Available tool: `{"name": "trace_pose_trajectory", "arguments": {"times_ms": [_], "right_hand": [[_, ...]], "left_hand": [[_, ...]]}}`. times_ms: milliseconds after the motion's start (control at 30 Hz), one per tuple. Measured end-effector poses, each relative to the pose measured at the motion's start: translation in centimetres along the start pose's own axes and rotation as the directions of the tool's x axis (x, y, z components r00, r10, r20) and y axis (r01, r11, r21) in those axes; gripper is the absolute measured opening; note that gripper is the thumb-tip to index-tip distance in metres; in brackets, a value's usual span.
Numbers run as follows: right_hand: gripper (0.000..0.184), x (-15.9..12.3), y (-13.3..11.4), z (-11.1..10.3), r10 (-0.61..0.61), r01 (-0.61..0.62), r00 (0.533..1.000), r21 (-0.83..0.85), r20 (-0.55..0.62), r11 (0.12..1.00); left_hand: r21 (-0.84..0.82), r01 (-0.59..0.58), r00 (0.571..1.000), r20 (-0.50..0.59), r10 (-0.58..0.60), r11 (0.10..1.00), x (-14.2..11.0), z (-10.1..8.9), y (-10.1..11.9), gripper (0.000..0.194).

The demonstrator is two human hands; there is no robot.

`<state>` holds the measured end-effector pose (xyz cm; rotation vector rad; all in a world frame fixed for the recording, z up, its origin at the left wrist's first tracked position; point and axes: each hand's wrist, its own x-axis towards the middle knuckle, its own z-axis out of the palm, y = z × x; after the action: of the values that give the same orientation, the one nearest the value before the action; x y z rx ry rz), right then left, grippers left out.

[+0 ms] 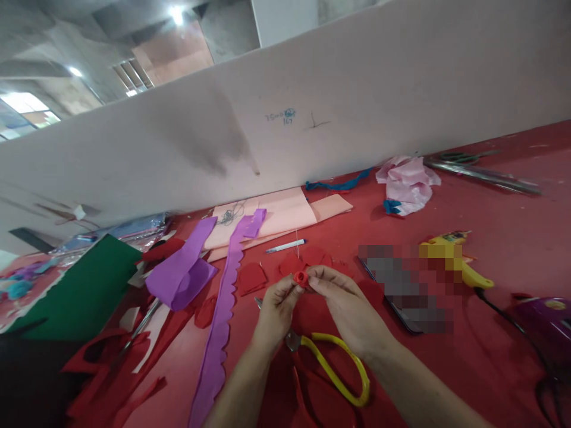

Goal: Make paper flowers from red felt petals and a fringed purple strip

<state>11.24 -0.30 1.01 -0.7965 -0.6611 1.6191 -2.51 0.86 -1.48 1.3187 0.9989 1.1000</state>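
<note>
A small rolled red felt flower [301, 277] is pinched between the fingertips of both hands, its spiral centre facing up. My left hand [277, 312] grips it from the left and my right hand [345, 300] from the right. Beneath my hands lie scissors [341, 374] with a yellow handle loop, their blades partly hidden by my left hand. Cut red felt petals [253, 278] lie just beyond and beside my hands, hard to tell from the red table. A white pen [286, 245] rests behind them.
On the left lie a scalloped purple felt strip [223, 315], red scraps [102, 380] and a green board [84, 288]. Peach sheets [281, 211] lie against the white partition [200, 119]. To the right are a blurred dark phone-like object [404, 288], a yellow glue gun [455, 258] and crumpled pink material [407, 181].
</note>
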Motion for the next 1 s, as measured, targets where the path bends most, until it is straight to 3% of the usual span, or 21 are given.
{"name": "trace_pose_trajectory", "arguments": {"times_ms": [167, 600, 867, 1000], "right_hand": [[0.006, -0.16, -0.32, 0.24, 0.003, -0.004, 1.0, 0.031, 0.023, 1.0], [0.009, -0.25, -0.52, 0.48, -0.022, 0.022, 0.999, -0.011, 0.032, 1.0], [0.006, -0.73, -0.71, 0.52, -0.075, 0.086, 0.991, -0.094, 0.113, 0.992], [0.008, -0.8, -0.79, 0.55, -0.086, 0.098, 0.986, -0.08, 0.141, 0.992]], "left_hand": [[0.072, -0.032, 0.999, -0.007, 0.033, 0.997, 0.06, -0.3, -0.14, 0.022], [-0.035, 0.045, 0.998, 0.04, -0.043, 0.998, -0.28, 0.08, 0.05, 0.027], [0.125, -0.009, 1.0, 0.006, 0.009, 0.992, -0.13, -0.65, -0.35, 0.023], [0.125, -0.032, 0.999, 0.015, 0.031, 0.992, -0.18, -0.82, -0.54, 0.022]]}}
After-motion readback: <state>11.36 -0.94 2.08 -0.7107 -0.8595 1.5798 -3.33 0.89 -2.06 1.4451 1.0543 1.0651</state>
